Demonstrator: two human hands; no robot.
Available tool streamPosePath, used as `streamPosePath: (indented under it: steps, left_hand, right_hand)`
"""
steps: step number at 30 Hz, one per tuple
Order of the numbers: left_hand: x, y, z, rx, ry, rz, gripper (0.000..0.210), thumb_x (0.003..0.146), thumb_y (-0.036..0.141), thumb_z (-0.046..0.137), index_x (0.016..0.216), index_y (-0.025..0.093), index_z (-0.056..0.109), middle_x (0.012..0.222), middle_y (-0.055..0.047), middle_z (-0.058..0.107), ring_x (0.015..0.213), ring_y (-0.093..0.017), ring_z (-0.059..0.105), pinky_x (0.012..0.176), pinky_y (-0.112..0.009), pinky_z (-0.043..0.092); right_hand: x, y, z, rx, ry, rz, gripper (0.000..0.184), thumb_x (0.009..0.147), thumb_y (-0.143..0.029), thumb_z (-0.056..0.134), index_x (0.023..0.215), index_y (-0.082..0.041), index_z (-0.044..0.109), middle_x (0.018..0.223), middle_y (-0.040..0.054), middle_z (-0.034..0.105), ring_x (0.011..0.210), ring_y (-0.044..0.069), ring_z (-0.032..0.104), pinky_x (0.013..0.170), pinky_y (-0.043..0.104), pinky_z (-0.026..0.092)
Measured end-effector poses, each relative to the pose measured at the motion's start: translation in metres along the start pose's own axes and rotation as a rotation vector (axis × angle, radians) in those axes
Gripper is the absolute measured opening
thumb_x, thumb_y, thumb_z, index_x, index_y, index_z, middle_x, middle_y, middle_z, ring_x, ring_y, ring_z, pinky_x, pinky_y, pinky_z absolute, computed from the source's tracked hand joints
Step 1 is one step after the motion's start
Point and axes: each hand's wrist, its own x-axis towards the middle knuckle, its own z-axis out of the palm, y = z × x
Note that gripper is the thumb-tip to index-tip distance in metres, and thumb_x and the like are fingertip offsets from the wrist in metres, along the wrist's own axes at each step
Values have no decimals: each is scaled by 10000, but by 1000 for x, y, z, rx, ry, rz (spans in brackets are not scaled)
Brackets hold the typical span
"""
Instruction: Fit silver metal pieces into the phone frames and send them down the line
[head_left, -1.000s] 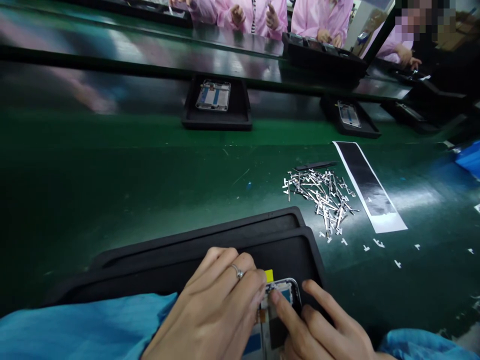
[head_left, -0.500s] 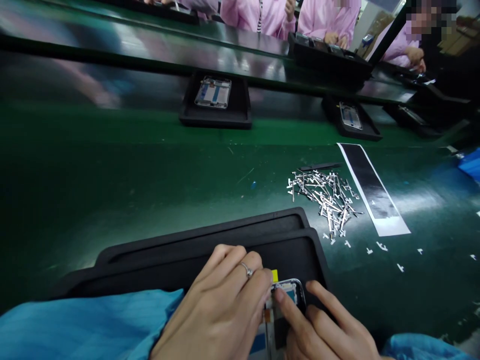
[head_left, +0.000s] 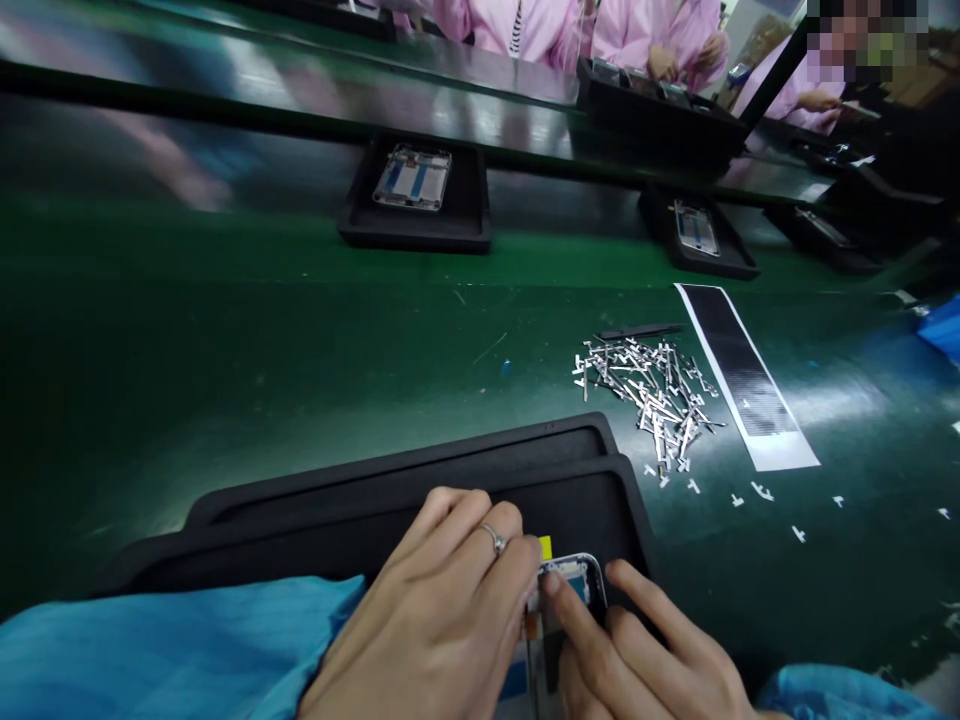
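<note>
A phone frame (head_left: 582, 562) with a silver rim and blue strips inside lies at the bottom middle, largely covered by my hands. A yellow tab (head_left: 545, 547) sticks out at its top edge. My left hand (head_left: 442, 610), with a ring on one finger, curls over the frame's left part, its fingers bent and close together. The thumb is hidden. My right hand (head_left: 637, 640) presses its index fingertip on the frame's upper end, beside the left fingers. Its other fingers lie apart along the right edge. Beneath the frame is a black tray (head_left: 577, 500).
Beyond my tray lie a pile of small metal strips (head_left: 656, 390), black tweezers (head_left: 641, 331) and a white-edged black sheet (head_left: 742, 360). Black trays (head_left: 412, 240) with phone frames stand on the green bench (head_left: 300, 330). Co-workers in pink (head_left: 510, 30) sit opposite.
The two trays with phone frames at the back have shifted slightly left in view. My hands keep nearly the same hold on the phone frame. The co-workers' hands have moved.
</note>
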Motion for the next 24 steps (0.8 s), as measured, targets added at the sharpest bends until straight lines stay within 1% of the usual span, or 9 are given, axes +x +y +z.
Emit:
streamPosePath:
  steps: [3,6,9,12,15,17,19,22,24]
  left_hand:
    - [-3,-1,-1,46,-29,40,335,788,94,233,663,180,531,679,-24,535,645,-174,451,727,-336,374]
    - [-4,-2,-2,107,-71,60,358,806,94,218,743,186,558,719,-28,556,675,-185,470,744,-357,364]
    - [-2,-1,-6,186,-33,134,373,834,92,222,820,200,579,741,-17,575,718,-184,488,807,-357,336]
    - [0,1,-9,260,-7,247,449,836,46,181,734,187,595,674,-9,563,674,-167,465,857,-354,301]
    - [-3,2,-8,311,-7,260,483,830,10,162,694,176,594,647,-12,550,654,-164,444,836,-359,306]
    - [-7,0,-5,235,-5,198,441,845,61,184,700,186,582,690,-14,554,667,-170,447,781,-358,337]
    - [-11,-2,-2,122,-35,75,370,840,89,242,693,196,565,764,-9,559,715,-166,462,789,-343,355]
    - [-14,-4,-3,0,-103,-61,328,806,32,296,683,200,550,826,5,551,792,-148,469,879,-325,341]
    - [-13,-4,-6,-60,-122,-82,330,803,16,301,674,202,541,783,9,537,754,-141,461,860,-316,358]
  right_hand:
    - [-2,1,-2,38,-13,13,330,808,12,335,544,-168,415,676,30,654,410,62,462,616,250,499]
    - [-5,1,-2,69,-3,36,333,815,11,311,559,-163,433,712,34,657,419,65,456,639,275,496]
    - [-6,0,-2,56,33,61,308,820,1,337,586,-153,465,712,23,658,426,67,449,656,298,489]
    - [-4,0,-3,42,21,79,343,820,11,284,576,-166,448,718,8,658,429,69,454,643,287,483]
    - [-5,-1,-1,36,27,82,325,810,14,299,584,-165,448,713,10,658,422,72,440,642,290,479]
    - [-6,-1,1,24,57,86,304,814,-3,329,587,-159,457,702,12,657,419,74,430,646,300,476]
    - [-7,-2,2,20,66,92,308,823,-19,334,578,-163,453,706,6,657,417,75,427,645,299,472]
    - [-6,-1,2,11,66,102,336,828,-18,304,558,-180,422,703,-8,657,406,76,430,625,276,468]
    - [-3,0,1,4,60,113,352,826,-6,277,555,-189,409,718,-17,659,394,74,422,603,260,466]
